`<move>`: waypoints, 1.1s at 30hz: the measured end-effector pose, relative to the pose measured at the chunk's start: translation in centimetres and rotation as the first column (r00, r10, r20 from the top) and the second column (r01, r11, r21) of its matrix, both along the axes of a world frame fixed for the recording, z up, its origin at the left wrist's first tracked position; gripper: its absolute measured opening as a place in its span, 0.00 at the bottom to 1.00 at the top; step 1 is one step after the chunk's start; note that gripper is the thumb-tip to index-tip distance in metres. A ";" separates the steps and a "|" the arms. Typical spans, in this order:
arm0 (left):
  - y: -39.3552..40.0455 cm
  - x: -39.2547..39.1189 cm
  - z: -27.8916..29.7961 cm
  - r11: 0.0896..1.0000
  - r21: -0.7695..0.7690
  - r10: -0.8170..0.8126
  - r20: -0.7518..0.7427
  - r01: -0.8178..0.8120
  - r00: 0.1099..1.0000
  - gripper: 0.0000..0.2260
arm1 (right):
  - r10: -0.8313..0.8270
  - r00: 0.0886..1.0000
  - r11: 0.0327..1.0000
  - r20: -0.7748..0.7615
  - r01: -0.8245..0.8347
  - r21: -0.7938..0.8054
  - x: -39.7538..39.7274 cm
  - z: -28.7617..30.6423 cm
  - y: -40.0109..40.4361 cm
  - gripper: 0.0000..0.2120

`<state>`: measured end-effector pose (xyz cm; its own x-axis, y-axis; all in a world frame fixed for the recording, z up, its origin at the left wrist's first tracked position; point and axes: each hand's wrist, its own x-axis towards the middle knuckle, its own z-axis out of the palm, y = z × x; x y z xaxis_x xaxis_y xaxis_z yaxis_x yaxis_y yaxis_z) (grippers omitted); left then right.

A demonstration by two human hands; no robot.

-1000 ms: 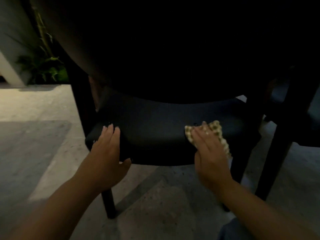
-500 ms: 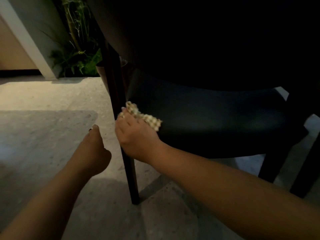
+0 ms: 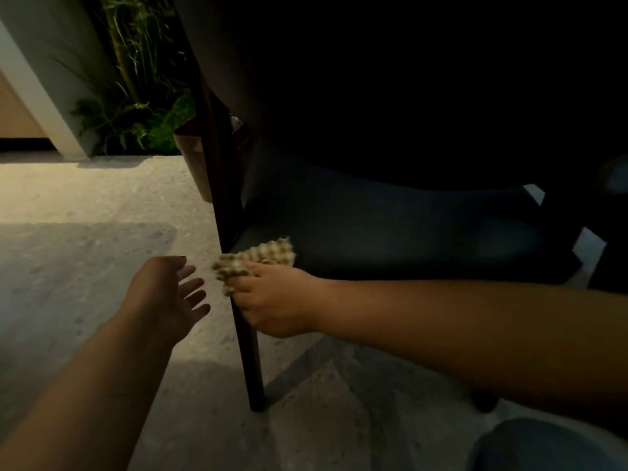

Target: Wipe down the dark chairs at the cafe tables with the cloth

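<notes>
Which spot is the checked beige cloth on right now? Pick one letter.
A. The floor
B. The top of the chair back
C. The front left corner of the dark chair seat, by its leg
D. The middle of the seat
C: the right hand holds the checked beige cloth bunched at the front left corner of the dark chair seat, right where the dark wooden leg meets it.

Person, head-camera view, dim light.
- Left forearm (image 3: pixel 85 385): bare, no sleeve visible to frame edge.
- Right forearm (image 3: pixel 458 321): bare, no sleeve visible.
- Left hand (image 3: pixel 163 294): no ring, no glove; wrist without watch or band.
- Right hand (image 3: pixel 275 300): no glove; rings not discernible.
- Garment (image 3: pixel 543 447): blue-grey fabric at lower right corner, possibly trouser knee; blurred.
</notes>
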<state>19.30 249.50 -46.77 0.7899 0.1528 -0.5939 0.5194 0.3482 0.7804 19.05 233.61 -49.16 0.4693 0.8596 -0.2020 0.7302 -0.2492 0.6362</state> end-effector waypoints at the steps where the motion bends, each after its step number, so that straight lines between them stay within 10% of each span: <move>1: -0.4 0.0 0.1 1.000 -0.016 0.007 -0.002 -0.007 1.000 0.20 | -0.027 1.000 1.000 -0.012 0.027 0.014 0.5 -0.3 1.6 0.16; 14: -6.6 -0.4 -0.6 0.992 0.047 -0.114 -0.025 0.115 0.993 0.10 | 0.071 0.995 0.997 0.069 -0.068 -0.038 -1.8 -3.0 -6.5 0.15; 22: -10.3 -1.6 -1.6 0.996 -0.073 -0.063 -0.039 0.060 0.997 0.32 | 0.136 0.990 0.984 0.041 -0.139 0.108 -4.6 -2.7 -15.6 0.16; 33: -15.5 -3.1 -2.0 0.986 -0.068 -0.157 -0.050 0.153 0.986 0.10 | -0.005 0.999 0.992 -0.044 0.010 0.126 -9.5 -1.9 -29.2 0.19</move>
<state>16.20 233.97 -48.74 0.7672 -0.0085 -0.6414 0.6122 0.3083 0.7281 9.59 204.36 -51.04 0.4692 0.8759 -0.1121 0.7540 -0.3314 0.5672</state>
